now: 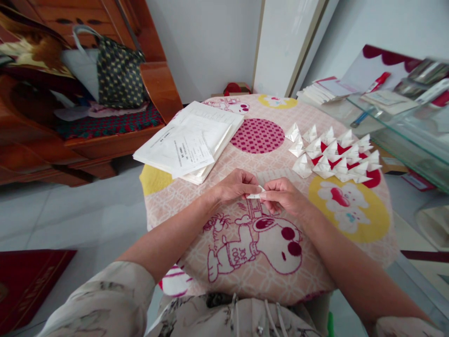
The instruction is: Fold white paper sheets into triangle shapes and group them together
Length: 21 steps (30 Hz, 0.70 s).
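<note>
Folded paper (pixel 255 195) is over the middle of the table (pixel 168 200), pinched by the left hand (pixel 237 185) and the right hand (pixel 283 194). Uneven pulling could skew its creases or tear it; a careless sweep toward two o'clock might knock over the paper shapes (pixel 330 150) there.

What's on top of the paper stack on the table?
On the stack lies a smaller printed slip, its text mostly too small to read. The sheets beneath show mainly their edges along the right side; the rest is covered.
</note>
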Motion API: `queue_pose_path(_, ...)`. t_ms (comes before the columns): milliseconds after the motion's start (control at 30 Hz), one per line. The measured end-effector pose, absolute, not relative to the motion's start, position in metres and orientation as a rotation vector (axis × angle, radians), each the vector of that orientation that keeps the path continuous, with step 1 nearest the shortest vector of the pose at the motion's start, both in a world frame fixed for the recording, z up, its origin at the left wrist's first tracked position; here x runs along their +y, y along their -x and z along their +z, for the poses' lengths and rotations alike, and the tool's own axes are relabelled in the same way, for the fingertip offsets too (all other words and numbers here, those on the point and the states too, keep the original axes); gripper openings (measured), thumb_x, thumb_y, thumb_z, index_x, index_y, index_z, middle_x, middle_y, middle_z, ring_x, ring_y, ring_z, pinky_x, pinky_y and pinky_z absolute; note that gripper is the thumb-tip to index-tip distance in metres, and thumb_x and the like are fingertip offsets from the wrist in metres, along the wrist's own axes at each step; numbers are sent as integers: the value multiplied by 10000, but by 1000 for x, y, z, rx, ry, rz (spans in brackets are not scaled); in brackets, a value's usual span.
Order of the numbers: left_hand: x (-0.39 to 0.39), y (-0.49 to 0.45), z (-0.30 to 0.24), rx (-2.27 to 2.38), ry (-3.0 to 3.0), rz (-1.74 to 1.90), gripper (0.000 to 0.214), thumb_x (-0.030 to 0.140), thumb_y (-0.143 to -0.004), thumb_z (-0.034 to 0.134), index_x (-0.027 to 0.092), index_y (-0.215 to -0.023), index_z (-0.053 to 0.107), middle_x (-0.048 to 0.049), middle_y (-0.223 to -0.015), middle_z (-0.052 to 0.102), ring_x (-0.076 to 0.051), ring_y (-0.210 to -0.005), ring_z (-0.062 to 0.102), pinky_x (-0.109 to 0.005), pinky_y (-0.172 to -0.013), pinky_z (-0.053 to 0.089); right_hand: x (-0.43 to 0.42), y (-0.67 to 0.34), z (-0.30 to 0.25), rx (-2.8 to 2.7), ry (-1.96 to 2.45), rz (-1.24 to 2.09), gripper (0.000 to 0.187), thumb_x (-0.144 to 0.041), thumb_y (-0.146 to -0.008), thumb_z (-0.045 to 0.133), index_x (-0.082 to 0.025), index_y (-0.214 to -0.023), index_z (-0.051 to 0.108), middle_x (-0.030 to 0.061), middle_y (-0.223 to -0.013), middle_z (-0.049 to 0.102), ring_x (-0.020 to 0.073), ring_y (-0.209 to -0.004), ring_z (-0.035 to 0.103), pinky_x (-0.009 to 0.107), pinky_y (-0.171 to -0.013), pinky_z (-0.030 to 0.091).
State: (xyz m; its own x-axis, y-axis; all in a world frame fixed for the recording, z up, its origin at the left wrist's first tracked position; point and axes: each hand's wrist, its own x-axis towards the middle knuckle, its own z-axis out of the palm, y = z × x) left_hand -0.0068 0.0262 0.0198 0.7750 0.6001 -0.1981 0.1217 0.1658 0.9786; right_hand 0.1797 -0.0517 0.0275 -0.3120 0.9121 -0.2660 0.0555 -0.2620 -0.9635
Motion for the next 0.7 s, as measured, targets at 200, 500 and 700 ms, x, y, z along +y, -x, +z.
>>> queue_pose_path(200,26,8,24,659,-1297,381,249,293,-678,784,113,-620,621,23,-525,548,-50,-467,449,-190,-457,317,-54,-174,27,-1293,1264,1576,267,-382,-769,698,-163,-639,616,-33,-426,552,73,-331,443,183,-325,253)
queue_pose_path(500,26,7,20,671,-1356,361,213,264,-719,769,118,-636,638,31,-517,546,-47,-463,457,-176,-450,322,-53,-179,24,-1352,1246,1637,299,-417,-816,685,-156,-680,634,12,-542,653,87,-398,523,195,-369,351)
queue_pose_path(700,26,9,25,667,-1301,372,305,392,-754,779,118,-682,667,-4,-565,629,-71,-500,560,-195,-515,457,-52,-182,24,-1345,1253,1492,307,-366,-762,721,-180,-575,564,-8,-480,608,92,-399,502,212,-397,333)
